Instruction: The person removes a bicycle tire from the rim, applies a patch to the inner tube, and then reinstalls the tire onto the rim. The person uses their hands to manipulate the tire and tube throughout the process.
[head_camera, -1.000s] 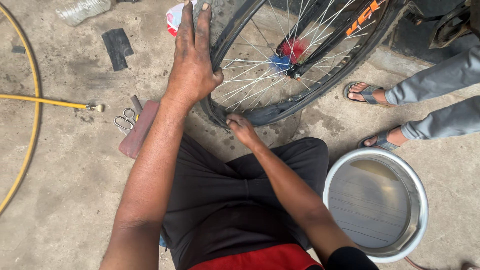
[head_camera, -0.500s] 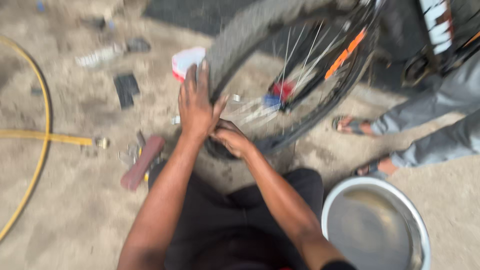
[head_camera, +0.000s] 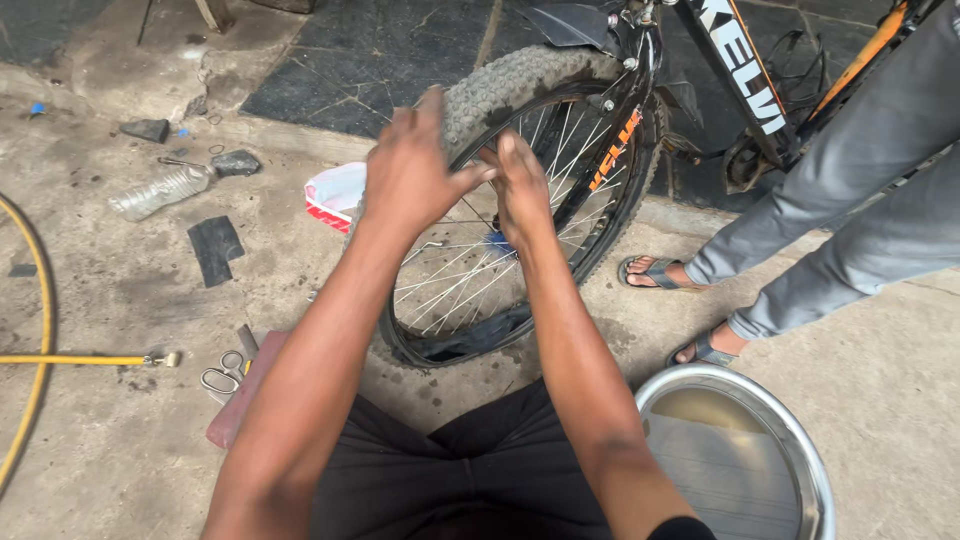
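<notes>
Standing upright on the ground in front of the person's knees, the black knobby rubber bicycle tyre (head_camera: 520, 80) is sitting on its black spoked wheel rim (head_camera: 610, 150), with the lower part of the tyre bulging loose off the rim near the floor. The left hand (head_camera: 415, 170) is pressing on the top-left of the tread, its fingers (head_camera: 432, 108) lying spread and flat over the knobs rather than curling shut on anything, the thumb stretching right towards the other hand. The right hand (head_camera: 522, 185) is sitting just beside it, its fingers (head_camera: 508, 150) hooking over the edge of the tyre where rubber is meeting rim; how tightly they are gripping cannot be told. The wheel is belonging to a black bicycle frame with an orange stripe (head_camera: 740, 70), which is reaching up to the right. Near the wheel's right side, another person's grey trouser legs (head_camera: 850, 190) and sandalled feet (head_camera: 655, 272) are resting on the concrete floor (head_camera: 120, 300). A round shiny steel basin holding murky water (head_camera: 740, 460) is sitting at lower right, near the person's right forearm. To the left, silver scissors (head_camera: 222, 378) are lying just beside a reddish-brown flat block (head_camera: 245, 390), a yellow hose with a metal tip (head_camera: 70, 359) is running in from the edge, and a black rubber patch piece (head_camera: 215, 248), a crumpled clear plastic bottle (head_camera: 160, 190) and a white-and-red packet (head_camera: 335, 195) are lying farther back.
</notes>
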